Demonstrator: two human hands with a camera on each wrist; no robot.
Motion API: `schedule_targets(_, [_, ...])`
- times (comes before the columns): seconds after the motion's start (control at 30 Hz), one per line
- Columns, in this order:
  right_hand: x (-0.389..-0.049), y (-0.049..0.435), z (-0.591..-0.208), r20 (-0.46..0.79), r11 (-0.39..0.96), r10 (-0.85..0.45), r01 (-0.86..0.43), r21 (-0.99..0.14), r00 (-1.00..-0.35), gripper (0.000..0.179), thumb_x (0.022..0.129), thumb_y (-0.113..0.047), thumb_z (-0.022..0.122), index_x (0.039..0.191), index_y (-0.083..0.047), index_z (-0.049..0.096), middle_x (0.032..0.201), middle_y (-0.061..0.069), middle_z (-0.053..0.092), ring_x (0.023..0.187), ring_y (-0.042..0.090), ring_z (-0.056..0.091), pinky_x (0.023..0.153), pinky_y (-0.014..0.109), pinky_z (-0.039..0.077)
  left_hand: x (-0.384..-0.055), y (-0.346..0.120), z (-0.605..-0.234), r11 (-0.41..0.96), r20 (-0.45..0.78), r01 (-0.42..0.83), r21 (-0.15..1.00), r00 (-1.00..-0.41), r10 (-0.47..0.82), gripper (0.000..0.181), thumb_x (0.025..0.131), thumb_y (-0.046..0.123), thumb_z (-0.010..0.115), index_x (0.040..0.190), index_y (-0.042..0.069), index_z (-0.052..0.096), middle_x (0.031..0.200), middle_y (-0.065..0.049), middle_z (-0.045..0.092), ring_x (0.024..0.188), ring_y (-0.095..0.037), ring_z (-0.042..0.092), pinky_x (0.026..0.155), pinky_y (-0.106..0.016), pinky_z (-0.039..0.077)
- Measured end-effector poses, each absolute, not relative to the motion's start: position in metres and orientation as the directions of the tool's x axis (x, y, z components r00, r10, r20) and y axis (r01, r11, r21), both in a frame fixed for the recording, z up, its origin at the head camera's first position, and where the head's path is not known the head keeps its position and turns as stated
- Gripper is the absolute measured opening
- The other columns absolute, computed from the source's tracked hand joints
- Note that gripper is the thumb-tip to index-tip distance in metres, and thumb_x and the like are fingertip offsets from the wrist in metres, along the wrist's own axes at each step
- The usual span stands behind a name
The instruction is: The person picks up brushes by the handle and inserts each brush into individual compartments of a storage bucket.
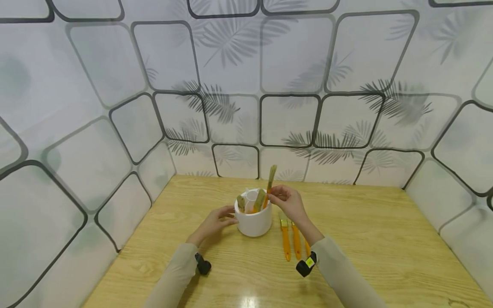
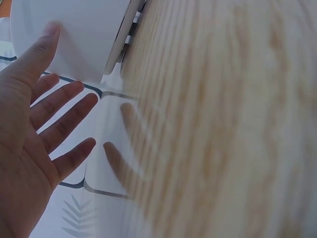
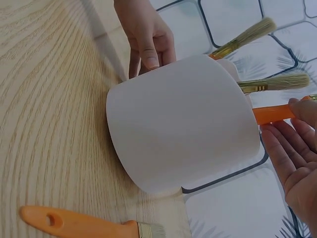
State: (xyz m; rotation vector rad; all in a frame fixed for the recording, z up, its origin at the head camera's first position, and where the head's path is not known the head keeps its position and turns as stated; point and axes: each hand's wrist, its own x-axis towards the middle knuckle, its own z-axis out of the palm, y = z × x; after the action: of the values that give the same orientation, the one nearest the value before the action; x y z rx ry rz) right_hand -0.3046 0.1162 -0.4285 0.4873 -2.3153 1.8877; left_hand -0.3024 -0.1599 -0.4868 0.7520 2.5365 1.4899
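A white round holder (image 1: 254,224) stands on the wooden table with two paintbrushes in it, bristles up: one paintbrush (image 1: 259,201) near its front and another paintbrush (image 1: 241,202) at its left. My right hand (image 1: 288,202) pinches a third, orange-handled paintbrush (image 3: 275,114) at the holder's right rim; its handle reaches down inside and its bristles point up. On the holder's left side rests my left hand (image 1: 215,223). In the left wrist view, that left hand (image 2: 49,109) has its fingers spread and its thumb against the white wall.
Right of the holder, several orange-handled paintbrushes (image 1: 286,241) lie side by side on the wooden table (image 1: 239,273), partly under my right forearm. A patterned wall covering (image 1: 289,119) closes off the back and both sides.
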Motion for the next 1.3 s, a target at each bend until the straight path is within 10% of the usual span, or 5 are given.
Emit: schedule_targets(1.3, [-0.303, 0.13, -0.433, 0.34, 0.308, -0.15, -0.371, -0.876, -0.928, 0.026, 0.085, -0.019, 0.068, 0.107, -0.006, 0.068, 0.099, 0.011, 0.07, 0.088, 0.022, 0.066, 0.074, 0.023, 0.054, -0.318, -0.164, -0.514, 0.41, 0.184, 0.376, 0.831, -0.881, 0.436, 0.053, 0.085, 0.028, 0.067, 0.131, 0.006, 0.051, 0.123, -0.014, 0.059, 0.109, -0.034, 0.058, 0.097, -0.05, 0.043])
